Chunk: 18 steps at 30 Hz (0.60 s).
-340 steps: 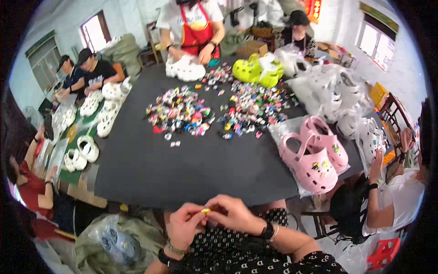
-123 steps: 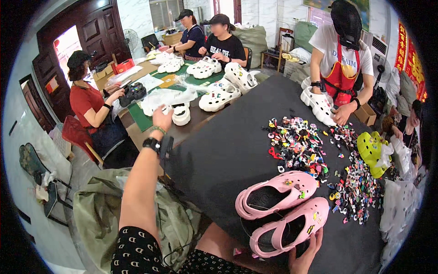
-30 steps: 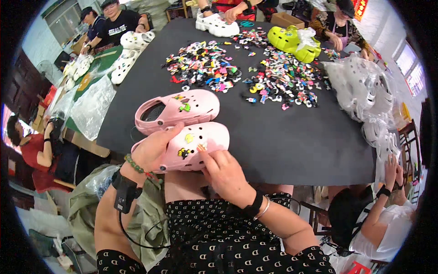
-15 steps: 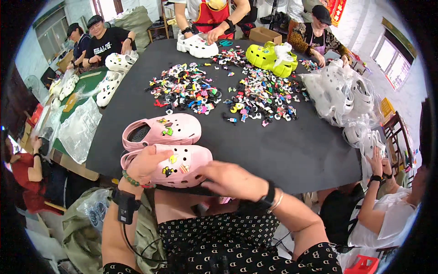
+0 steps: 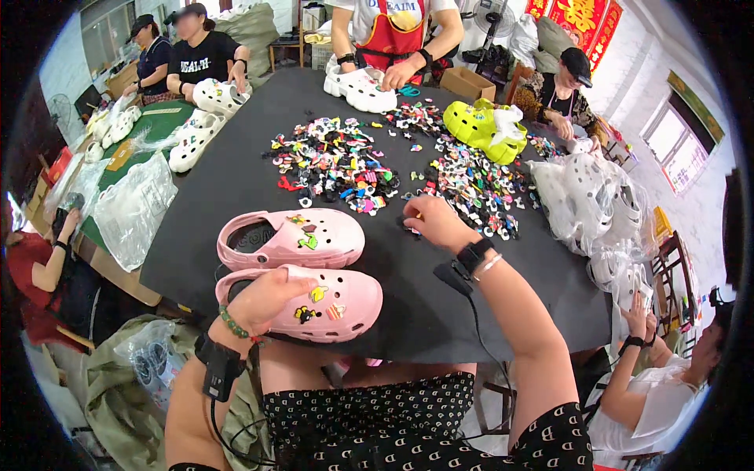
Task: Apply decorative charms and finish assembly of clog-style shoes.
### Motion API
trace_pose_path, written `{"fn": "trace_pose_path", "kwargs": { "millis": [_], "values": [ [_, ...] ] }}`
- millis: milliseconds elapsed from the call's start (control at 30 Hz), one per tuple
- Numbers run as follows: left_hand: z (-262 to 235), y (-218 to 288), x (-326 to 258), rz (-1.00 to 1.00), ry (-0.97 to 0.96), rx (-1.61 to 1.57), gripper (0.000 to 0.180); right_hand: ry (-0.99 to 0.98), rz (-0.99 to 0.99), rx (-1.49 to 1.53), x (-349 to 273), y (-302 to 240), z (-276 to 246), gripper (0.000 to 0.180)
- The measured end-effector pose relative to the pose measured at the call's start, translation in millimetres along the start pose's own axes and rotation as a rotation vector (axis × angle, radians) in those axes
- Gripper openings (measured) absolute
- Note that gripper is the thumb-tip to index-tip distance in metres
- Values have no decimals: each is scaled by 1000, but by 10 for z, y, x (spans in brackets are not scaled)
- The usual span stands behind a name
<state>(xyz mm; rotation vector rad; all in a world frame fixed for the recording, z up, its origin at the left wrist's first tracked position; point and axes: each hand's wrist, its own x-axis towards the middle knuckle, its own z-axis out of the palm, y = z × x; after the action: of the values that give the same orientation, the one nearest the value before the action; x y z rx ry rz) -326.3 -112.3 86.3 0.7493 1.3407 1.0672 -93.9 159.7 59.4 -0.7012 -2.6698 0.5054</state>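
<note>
Two pink clogs lie side by side at the table's near left. My left hand [image 5: 263, 302] grips the nearer pink clog [image 5: 357, 302] at its opening, thumb on top. That clog carries a yellow, a black-and-yellow and a cake-like charm. The farther pink clog [image 5: 338, 231] has a green charm and others on its toe; nothing touches it. My right hand [image 5: 441, 224] reaches to the near edge of the right-hand pile of shoe charms [image 5: 475, 180]. Its fingers are pinched around a small dark shoe charm, mostly hidden by them.
Another charm pile [image 5: 334, 161] lies left of my right hand. Lime-green clogs [image 5: 471, 129] sit beyond the piles, and bagged white clogs [image 5: 585, 196] line the right edge. Opposite, a person in a red apron handles a white clog [image 5: 365, 90]. A cable hangs from my right wrist.
My right hand has left the near clog's toe and moved forward and right to the charms, where its fingers have closed. My left hand stays on the clog. The whole view has shifted slightly.
</note>
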Motion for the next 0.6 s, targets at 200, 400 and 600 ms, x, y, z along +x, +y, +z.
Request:
{"fn": "trace_pose_path", "kwargs": {
  "millis": [200, 400, 600],
  "values": [
    [7, -31, 13, -18, -30, -53, 28, 31, -34, -105, 596, 246, 263, 24],
    [-56, -139, 42, 42, -66, -39, 26, -139, 148, 39, 733, 368, 421, 31],
    [-83, -215, 68, 73, -24, -48, 25, -177, 191, -75, 612, 235, 369, 29]
  ]
}}
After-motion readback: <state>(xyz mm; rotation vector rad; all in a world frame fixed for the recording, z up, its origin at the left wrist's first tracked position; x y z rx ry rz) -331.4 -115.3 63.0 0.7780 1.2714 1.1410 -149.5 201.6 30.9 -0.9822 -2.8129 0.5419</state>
